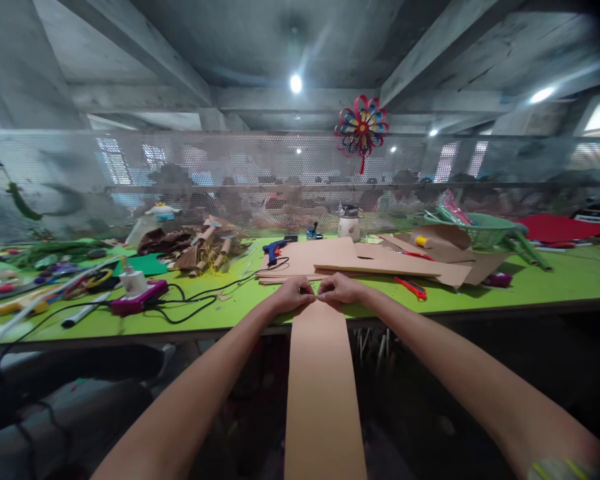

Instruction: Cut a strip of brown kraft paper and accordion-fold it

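Note:
A long strip of tan kraft paper [323, 387] hangs from the table's front edge down toward me. At its far end my left hand [293, 295] and my right hand [341, 289] pinch the paper, thumbs and fingertips close together. Both hands rest at the edge of the green table. Just beyond them lie a stack of tan paper sheets [320, 253] and a long folded paper strip [380, 268]. To the right of my right hand is a red utility knife [411, 288]. A blue glue gun [273, 252] lies behind my left hand.
A purple power strip [139, 297] with black cords lies on the left of the green table [240, 313]. Brown paper pieces [200, 250] are piled behind it. A green basket [490, 230] and a jug [349, 223] stand at the back, before a perforated screen [260, 160].

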A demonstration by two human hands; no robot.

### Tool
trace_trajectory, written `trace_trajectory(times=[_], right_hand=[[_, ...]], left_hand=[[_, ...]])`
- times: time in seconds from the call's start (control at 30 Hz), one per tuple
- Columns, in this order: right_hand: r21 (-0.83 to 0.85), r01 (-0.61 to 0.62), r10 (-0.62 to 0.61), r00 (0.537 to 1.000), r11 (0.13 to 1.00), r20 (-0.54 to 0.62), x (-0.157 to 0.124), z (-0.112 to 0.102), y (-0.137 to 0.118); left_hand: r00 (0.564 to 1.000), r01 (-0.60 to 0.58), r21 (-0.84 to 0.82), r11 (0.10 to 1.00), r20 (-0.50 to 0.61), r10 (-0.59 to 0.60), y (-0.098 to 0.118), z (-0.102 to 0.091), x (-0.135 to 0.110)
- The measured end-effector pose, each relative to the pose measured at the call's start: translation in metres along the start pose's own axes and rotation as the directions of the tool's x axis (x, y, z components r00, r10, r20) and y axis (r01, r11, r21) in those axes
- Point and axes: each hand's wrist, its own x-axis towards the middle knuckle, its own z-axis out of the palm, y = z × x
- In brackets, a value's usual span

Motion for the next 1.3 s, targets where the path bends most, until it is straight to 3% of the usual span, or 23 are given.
trace_trajectory(times=[0.5, 0.67, 0.93, 1.17, 1.3], right_hand=[[-0.064, -0.004, -0.001, 0.998, 0.998, -0.066, 0.001, 0.005, 0.004], [-0.072, 0.005, -0.008, 0.999, 0.997, -0.038, -0.001, 0.004, 0.000], [-0.257, 0.062, -0.046, 0.997, 0.964, 0.068, -0.004, -0.006, -0.016], [-0.398, 0.054, -0.065, 0.998, 0.916, -0.014, -0.010, -0.002, -0.008], [-0.402, 0.021, -0.035, 0.999, 0.916, -0.028, -0.018, -0.004, -0.005]], left_hand=[[0.998, 0.051, -0.047, 0.998, 0.049, -0.049, -0.005, 0.002, -0.001], [0.996, 0.022, -0.035, 0.999, 0.086, -0.019, -0.009, 0.001, 0.002], [0.998, 0.009, 0.021, 1.000, 0.068, -0.011, -0.003, 0.002, 0.002], [0.999, -0.005, 0.068, 0.998, 0.046, 0.002, -0.002, 0.002, 0.002], [0.994, -0.035, 0.090, 0.995, 0.110, 0.025, -0.006, -0.003, 0.003]])
